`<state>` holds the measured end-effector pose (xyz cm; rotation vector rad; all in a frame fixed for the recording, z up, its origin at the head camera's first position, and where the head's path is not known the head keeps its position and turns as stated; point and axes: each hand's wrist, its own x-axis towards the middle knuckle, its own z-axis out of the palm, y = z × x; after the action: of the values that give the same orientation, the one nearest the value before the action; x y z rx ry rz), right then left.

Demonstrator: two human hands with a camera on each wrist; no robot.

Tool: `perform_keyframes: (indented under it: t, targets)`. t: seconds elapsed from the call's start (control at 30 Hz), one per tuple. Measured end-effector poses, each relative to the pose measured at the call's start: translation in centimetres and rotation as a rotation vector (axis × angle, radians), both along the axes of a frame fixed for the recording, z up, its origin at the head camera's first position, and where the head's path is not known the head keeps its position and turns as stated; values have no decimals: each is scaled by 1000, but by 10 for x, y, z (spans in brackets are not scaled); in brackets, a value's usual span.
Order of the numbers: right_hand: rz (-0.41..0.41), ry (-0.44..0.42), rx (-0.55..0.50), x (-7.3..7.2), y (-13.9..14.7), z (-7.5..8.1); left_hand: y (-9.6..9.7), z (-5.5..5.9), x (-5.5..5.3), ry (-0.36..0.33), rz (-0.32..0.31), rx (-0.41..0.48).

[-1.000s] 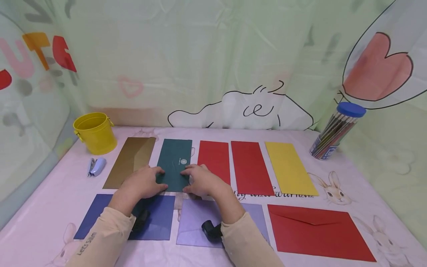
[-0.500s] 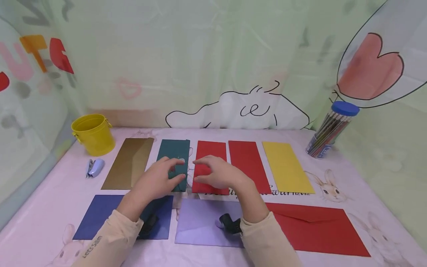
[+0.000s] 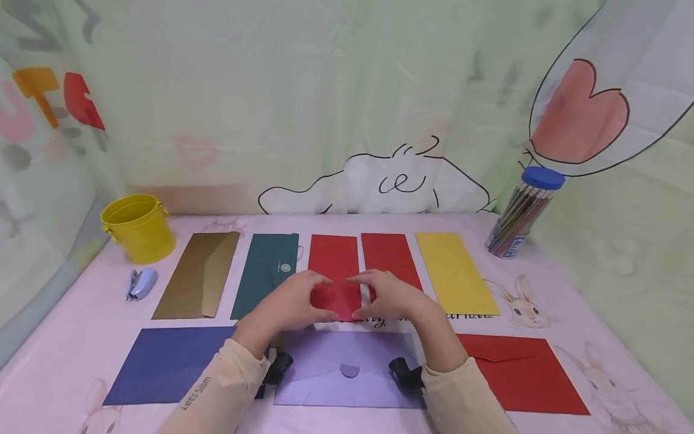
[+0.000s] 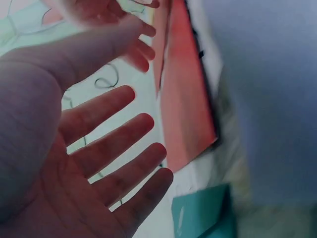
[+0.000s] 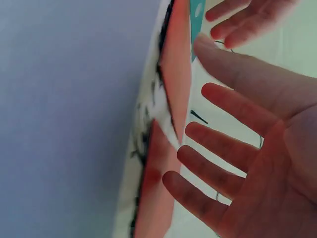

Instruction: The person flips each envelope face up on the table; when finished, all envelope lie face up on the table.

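Note:
In the head view my left hand (image 3: 293, 301) and right hand (image 3: 393, 295) face each other at the two sides of a red envelope (image 3: 334, 259) in the back row. Neither holds anything; whether fingertips touch the paper is unclear. Fingers of the left hand (image 4: 114, 153) spread apart in the left wrist view, and those of the right hand (image 5: 237, 148) do likewise in the right wrist view. A dark green envelope (image 3: 260, 271) lies left of the hands, a second red envelope (image 3: 387, 256) partly under the right one. Nearer me is a lilac envelope (image 3: 336, 355).
Gold (image 3: 190, 277) and yellow envelopes (image 3: 458, 271) end the back row. Blue (image 3: 168, 361) and large red envelopes (image 3: 531, 377) flank the lilac one. A yellow bucket (image 3: 141, 235) and lilac stapler (image 3: 142, 284) stand left; a pencil jar (image 3: 515, 220) leans back right.
Both hands have moved right, from the green envelope's sides to the left red envelope, leaving the green one lying flat. The head view has shifted slightly.

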<state>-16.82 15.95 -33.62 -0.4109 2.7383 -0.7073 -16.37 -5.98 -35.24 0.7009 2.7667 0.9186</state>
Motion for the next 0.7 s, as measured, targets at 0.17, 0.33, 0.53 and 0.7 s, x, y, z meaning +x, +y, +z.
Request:
perform_keyframes:
  t: [0.17, 0.33, 0.53, 0.7]
  targets:
    - [13, -6, 58, -1, 1, -8, 6, -10, 3, 48, -45, -115]
    - [-8, -3, 89, 0, 3, -9, 9, -15, 2, 109, -64, -175]
    - [-5, -8, 95, 0, 3, -9, 11, -18, 1, 176, -60, -251]
    - [-11, -25, 88, -1, 4, -9, 12, -18, 3, 195, -60, -289]
